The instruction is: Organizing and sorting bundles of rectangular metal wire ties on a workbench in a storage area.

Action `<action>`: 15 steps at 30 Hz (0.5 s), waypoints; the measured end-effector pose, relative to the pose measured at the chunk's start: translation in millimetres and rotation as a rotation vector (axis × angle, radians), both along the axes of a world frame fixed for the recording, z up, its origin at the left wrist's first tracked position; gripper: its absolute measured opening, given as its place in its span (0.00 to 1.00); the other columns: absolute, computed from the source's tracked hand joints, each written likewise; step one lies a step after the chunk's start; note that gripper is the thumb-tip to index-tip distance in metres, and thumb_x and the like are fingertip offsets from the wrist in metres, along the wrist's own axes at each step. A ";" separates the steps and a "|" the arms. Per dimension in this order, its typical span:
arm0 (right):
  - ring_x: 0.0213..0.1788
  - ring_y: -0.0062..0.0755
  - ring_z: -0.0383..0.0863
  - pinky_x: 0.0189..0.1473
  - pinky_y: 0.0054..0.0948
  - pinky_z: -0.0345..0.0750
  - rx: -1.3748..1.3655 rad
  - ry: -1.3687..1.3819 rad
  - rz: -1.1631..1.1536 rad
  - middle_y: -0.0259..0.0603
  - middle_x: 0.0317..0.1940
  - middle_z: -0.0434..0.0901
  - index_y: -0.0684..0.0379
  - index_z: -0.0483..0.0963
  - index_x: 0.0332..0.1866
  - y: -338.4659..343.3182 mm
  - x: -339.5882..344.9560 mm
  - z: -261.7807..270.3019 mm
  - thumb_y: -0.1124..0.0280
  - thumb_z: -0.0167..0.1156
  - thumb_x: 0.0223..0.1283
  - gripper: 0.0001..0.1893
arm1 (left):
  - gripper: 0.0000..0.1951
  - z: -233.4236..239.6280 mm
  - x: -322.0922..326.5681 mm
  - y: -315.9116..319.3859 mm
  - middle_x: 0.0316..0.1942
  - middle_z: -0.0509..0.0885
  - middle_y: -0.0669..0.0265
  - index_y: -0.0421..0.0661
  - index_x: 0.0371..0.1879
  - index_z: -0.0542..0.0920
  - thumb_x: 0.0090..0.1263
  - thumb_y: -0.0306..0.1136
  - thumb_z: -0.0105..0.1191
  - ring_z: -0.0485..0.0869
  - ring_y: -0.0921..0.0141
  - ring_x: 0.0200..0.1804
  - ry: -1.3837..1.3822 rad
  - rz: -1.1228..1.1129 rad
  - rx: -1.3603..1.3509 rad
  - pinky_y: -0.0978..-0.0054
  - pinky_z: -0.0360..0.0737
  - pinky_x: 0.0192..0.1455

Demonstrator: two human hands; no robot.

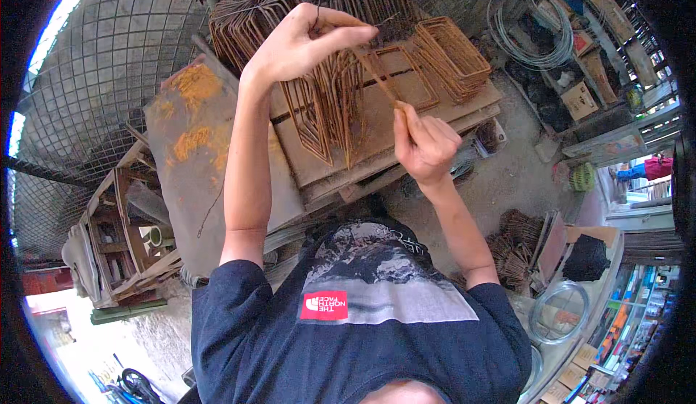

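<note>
My right hand (pixel 427 143) is closed around the near end of a rusty steel rebar stirrup (pixel 378 75), seen almost edge-on. Above the table, my left hand (pixel 304 45) reaches across with thumb and forefinger tips together at the stirrup's far end. The thumb hides that end, so whether the fingers grip it is unclear. Below my left hand, several rusty stirrups (pixel 337 116) stand in a loose row on the wooden tabletop (pixel 375 154). A single rectangular stirrup (pixel 429 91) lies flat beyond my right hand, beside a leaning stack of stirrups (pixel 454 59).
Two large bundles of stirrups (pixel 258 10) stand at the back against wire mesh (pixel 125 50). A grey sheet (pixel 190 203) with orange rust dust adjoins the table on the left. Coiled wire (pixel 530 26) hangs at the right, and shelves (pixel 625 317) stand lower right.
</note>
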State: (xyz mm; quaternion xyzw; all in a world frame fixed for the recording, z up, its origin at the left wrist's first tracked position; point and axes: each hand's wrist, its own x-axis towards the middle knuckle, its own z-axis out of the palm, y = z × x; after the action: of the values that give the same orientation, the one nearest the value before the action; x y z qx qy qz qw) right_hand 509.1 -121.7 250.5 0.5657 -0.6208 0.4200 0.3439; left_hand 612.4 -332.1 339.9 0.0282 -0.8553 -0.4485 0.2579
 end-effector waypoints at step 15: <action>0.25 0.41 0.80 0.31 0.37 0.77 0.245 -0.591 0.044 0.43 0.20 0.79 0.64 0.82 0.38 -14.9 56.6 -16.2 0.66 0.65 0.58 0.11 | 0.11 -1.3 -4.2 15.2 0.11 0.57 0.76 0.39 0.33 0.86 0.64 0.35 0.64 0.55 0.83 0.17 0.046 0.205 -0.116 0.77 0.53 0.19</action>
State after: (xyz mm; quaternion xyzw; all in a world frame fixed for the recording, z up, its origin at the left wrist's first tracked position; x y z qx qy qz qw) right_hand 565.7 -136.5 234.2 0.4697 -0.7273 0.4957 0.0689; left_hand 608.2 -317.0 338.6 0.0900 -0.8663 -0.3701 0.3232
